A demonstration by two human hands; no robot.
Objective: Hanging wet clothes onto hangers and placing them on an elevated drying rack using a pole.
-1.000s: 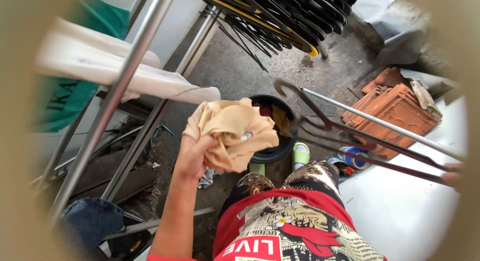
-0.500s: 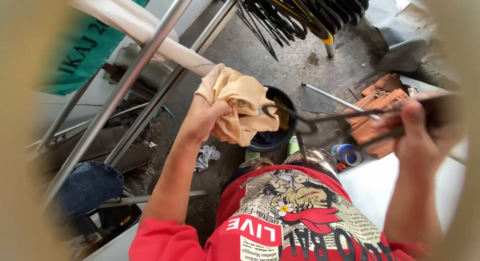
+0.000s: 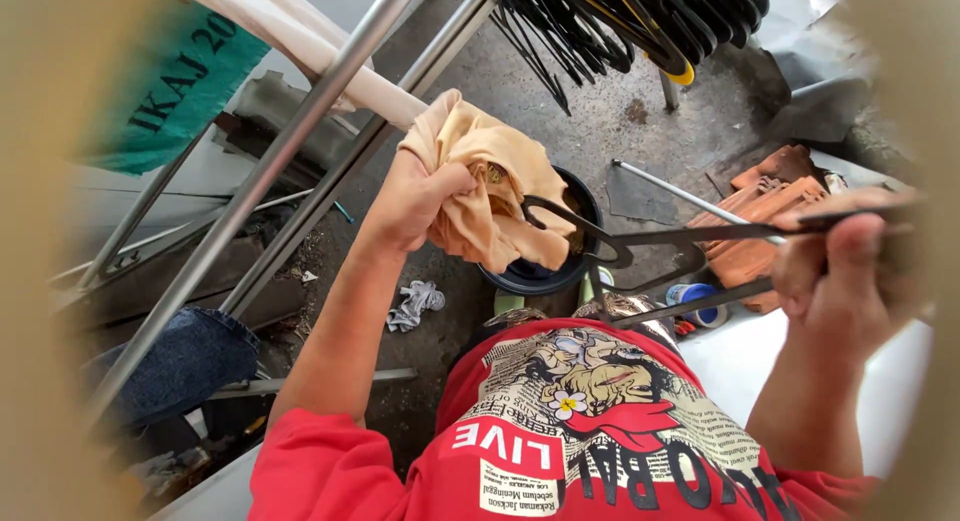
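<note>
Concrete yard floor (image 3: 560, 131), steel rails (image 3: 300, 111) at left. Left hand (image 3: 415, 201) is clenched on a tan cloth (image 3: 490, 181) above a black bucket (image 3: 545, 276); soft, light, probably damp, best bunched at an edge. Right hand (image 3: 845, 281) is closed round a dark hanger (image 3: 640, 246), stiff and light, long axis level, hook pointing left into the cloth.

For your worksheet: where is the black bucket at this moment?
In the head view the black bucket stands on the concrete floor just right of centre, largely hidden behind the tan cloth bunched in the left hand, below the metal rack rails.
</note>
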